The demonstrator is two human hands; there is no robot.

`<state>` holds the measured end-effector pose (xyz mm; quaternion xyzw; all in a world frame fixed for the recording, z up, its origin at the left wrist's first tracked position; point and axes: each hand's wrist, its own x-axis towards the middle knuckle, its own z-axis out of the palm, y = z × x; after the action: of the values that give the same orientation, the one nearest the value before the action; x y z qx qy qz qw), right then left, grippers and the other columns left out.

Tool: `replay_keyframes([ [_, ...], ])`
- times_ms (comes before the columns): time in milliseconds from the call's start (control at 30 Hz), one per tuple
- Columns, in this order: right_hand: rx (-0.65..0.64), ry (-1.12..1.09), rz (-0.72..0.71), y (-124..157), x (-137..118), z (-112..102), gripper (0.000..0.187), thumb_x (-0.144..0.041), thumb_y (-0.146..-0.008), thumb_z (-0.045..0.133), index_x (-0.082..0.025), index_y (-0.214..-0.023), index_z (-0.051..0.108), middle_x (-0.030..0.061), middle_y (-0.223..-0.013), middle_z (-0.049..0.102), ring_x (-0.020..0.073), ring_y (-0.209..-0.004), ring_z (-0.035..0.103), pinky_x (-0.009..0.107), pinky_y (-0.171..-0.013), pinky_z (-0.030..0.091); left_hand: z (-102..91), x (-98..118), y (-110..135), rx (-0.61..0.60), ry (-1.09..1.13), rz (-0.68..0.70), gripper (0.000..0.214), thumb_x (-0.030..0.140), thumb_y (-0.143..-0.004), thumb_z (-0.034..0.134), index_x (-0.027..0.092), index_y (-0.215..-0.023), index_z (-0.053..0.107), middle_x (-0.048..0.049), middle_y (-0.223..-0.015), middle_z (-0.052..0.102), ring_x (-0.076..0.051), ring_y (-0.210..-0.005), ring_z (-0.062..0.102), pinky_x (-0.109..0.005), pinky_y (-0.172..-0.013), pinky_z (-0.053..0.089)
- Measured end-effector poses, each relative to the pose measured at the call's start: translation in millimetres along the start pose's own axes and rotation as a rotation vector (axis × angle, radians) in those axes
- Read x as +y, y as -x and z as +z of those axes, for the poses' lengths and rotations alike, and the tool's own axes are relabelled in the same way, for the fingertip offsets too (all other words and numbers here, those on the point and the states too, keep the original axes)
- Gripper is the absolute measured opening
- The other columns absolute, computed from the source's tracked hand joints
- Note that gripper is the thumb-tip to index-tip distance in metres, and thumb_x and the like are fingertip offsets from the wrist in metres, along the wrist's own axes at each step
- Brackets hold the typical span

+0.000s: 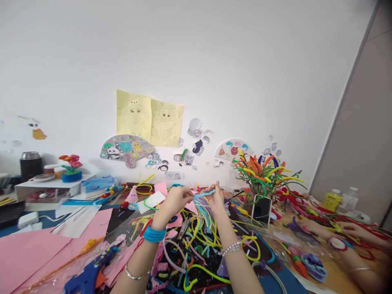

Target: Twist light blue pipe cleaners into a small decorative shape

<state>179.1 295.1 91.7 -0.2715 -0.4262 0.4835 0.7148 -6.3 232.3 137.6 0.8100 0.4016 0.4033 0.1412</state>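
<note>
A light blue pipe cleaner (204,193) stretches between my two hands above the heaped table. My left hand (179,199) pinches its left end between thumb and fingertips. My right hand (217,200) is closed on the other end, with one finger pointing up. Just below and between the hands lies a bundle of pastel pipe cleaners (203,214), in purple, blue and yellow. Looped yellow pipe cleaners (196,232) and short cut pieces spread between my forearms. A pair of scissors (184,227) lies among them, partly covered.
On the left are a blue glue gun (88,273), pink sheets (30,253) and a white box (45,192). A phone (261,210) leans by a vase of pipe cleaner flowers (260,171). At right, another person's hands (349,232) work beside two bottles (332,200).
</note>
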Motion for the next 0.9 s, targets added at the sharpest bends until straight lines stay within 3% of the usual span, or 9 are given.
replay_keyframes([
  [167,-0.091,-0.162,0.134,-0.6,-2.6,-2.0,0.046,-0.061,-0.086,0.04,-0.019,-0.081,0.058,0.0062,-0.078,0.072,0.0167,-0.076,0.07,0.031,-0.076,0.056,-2.9,7.9,1.4,0.105,-0.091,0.0,0.017,0.022,-0.079,0.057,0.018,-0.083,0.073,-0.008,-0.077,0.075,-0.023,-0.071,0.067,-0.028,-0.064,0.043],
  [267,-0.216,-0.218,0.194,5.2,-9.8,8.5,0.048,-0.059,-0.088,0.04,-0.017,-0.095,0.063,0.0115,-0.103,0.07,0.019,-0.097,0.067,0.034,-0.089,0.052,-3.4,9.3,1.8,0.145,-0.129,-0.001,0.019,0.024,-0.082,0.056,0.018,-0.088,0.073,-0.0094,-0.083,0.075,-0.024,-0.074,0.068,-0.028,-0.065,0.043],
  [367,-0.337,-0.258,0.199,13.2,-13.5,19.1,0.045,-0.055,-0.085,0.051,-0.018,-0.108,0.062,0.0103,-0.115,0.066,0.0196,-0.108,0.062,0.034,-0.095,0.048,-2.2,10.3,2.1,0.156,-0.147,0.0,0.018,0.021,-0.083,0.056,0.018,-0.088,0.073,-0.0083,-0.083,0.076,-0.023,-0.074,0.068,-0.027,-0.065,0.042],
  [500,-0.427,-0.281,0.152,19.4,-10.1,26.0,0.039,-0.043,-0.079,0.067,-0.019,-0.109,0.064,0.007,-0.1,0.071,0.0187,-0.096,0.066,0.032,-0.091,0.05,1.2,11.6,2.0,0.176,-0.152,-0.003,0.017,0.02,-0.084,0.056,0.021,-0.088,0.073,-0.0063,-0.083,0.076,-0.021,-0.074,0.068,-0.025,-0.065,0.042],
  [700,-0.387,-0.303,0.076,17.2,-7.5,27.5,0.032,-0.031,-0.076,0.072,-0.02,-0.105,0.067,0.0017,-0.086,0.071,0.0145,-0.082,0.066,0.03,-0.085,0.052,9.1,8.7,-0.4,0.196,-0.123,-0.001,0.016,0.021,-0.083,0.058,0.019,-0.084,0.074,-0.0066,-0.078,0.075,-0.02,-0.066,0.066,-0.025,-0.061,0.041],
  [900,-0.32,-0.347,0.004,10.7,-14.1,24.4,0.03,-0.036,-0.072,0.075,-0.026,-0.1,0.068,-0.0054,-0.079,0.067,0.009,-0.077,0.063,0.026,-0.086,0.052,10.2,1.9,-2.8,0.191,0.005,-0.015,0.015,0.021,-0.08,0.059,0.017,-0.082,0.074,-0.0067,-0.077,0.076,-0.02,-0.069,0.067,-0.027,-0.064,0.045],
])
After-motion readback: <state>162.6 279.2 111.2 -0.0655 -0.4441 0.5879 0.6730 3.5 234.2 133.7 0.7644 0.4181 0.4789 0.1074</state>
